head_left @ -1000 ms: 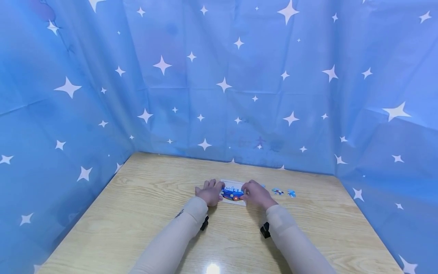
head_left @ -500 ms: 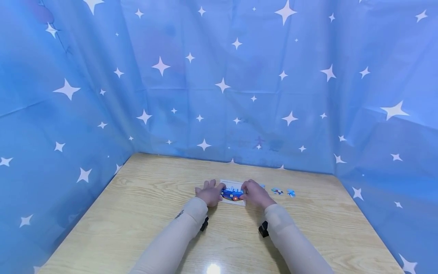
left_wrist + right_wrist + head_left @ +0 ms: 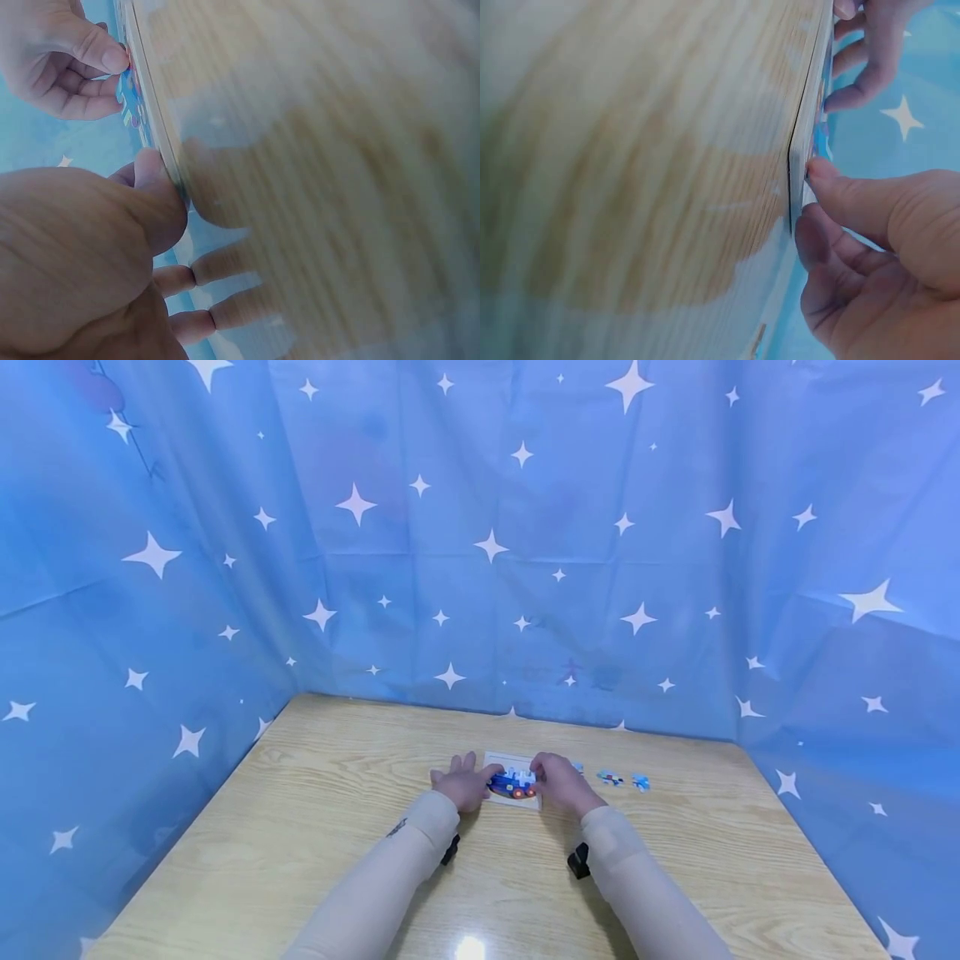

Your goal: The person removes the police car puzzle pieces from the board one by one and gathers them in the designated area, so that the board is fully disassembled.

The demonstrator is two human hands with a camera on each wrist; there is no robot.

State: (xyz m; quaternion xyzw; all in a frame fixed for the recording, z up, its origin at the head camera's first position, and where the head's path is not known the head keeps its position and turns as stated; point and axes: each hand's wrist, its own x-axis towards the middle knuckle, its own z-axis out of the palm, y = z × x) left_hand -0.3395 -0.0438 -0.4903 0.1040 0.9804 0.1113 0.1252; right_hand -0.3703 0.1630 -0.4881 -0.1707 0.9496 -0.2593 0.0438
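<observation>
A flat jigsaw board (image 3: pixel 513 803) with a blue boat picture (image 3: pixel 510 787) lies on the table between my hands. My left hand (image 3: pixel 461 787) is at the board's left side with its fingers spread; its index finger reaches onto the picture, and its thumb (image 3: pixel 159 199) touches the board's edge in the left wrist view. Over the right end of the boat, my right hand (image 3: pixel 562 783) pinches a blue-and-white puzzle piece (image 3: pixel 129 91) between thumb and fingertips, close above the board. Most of that piece is hidden by the fingers in the right wrist view.
Several loose puzzle pieces (image 3: pixel 610 777) lie on the wooden table (image 3: pixel 360 843) right of the right hand, one partly behind it. A blue star-patterned curtain (image 3: pixel 487 568) closes off the back and sides.
My right fingers have shifted slightly off the boat's right end, where a second red wheel and a white part now show. The left hand stays at the board's left side.
</observation>
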